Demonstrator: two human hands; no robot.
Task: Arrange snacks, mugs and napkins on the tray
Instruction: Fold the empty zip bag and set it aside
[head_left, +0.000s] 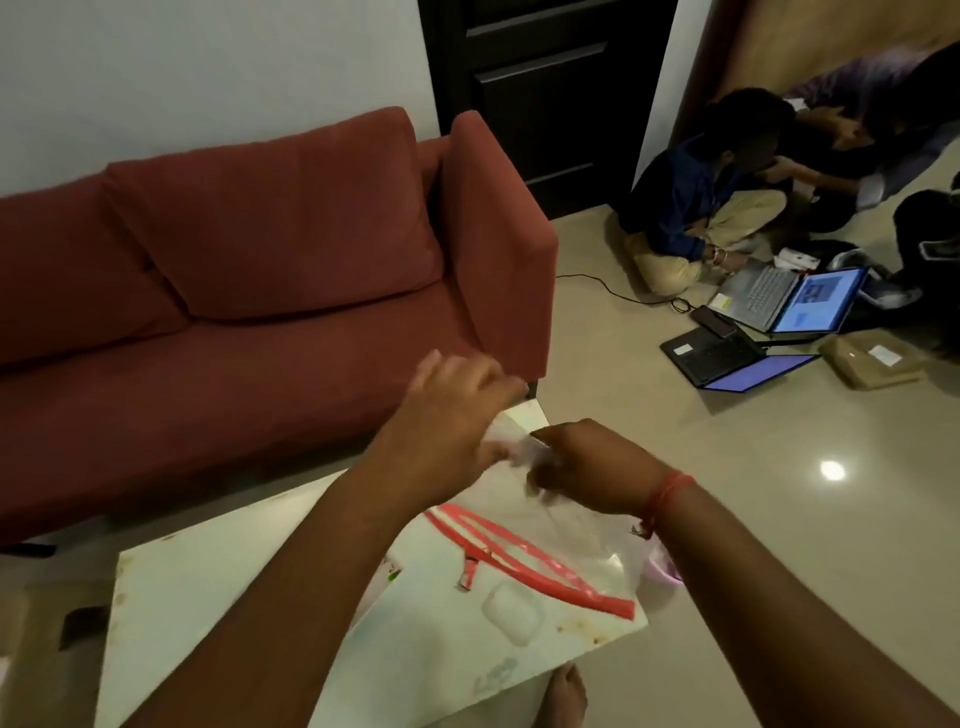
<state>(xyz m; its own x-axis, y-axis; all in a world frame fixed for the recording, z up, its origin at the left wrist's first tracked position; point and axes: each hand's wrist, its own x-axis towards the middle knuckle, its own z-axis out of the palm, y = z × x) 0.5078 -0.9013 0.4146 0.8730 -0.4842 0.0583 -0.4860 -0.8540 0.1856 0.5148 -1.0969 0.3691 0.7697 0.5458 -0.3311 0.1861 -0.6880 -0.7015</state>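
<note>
1. Hands first: left hand (452, 410) and right hand (587, 467) are both out over the far corner of the white table (208, 587), close together, nearly touching.
2. Both pinch something thin, white and crumpled between them, looks like a napkin (511, 441) or a bit of clear plastic, too motion-blurred to say for sure which.
3. Left fingers are curled down onto its left edge, right fingers curled onto its right side. Right wrist has a red thread band (665, 496).
4. Just below the hands, on the table, lies a clear plastic zip pouch (587, 551) with a red zipper strip (524, 556) running diagonally. Right forearm crosses over its right end.
5. Small white rounded case (511, 610) sits on the table near the pouch, toward me.
6. Background: red sofa (234, 270) behind the table, people sitting on the floor at right with two open laptops (769, 306).
</note>
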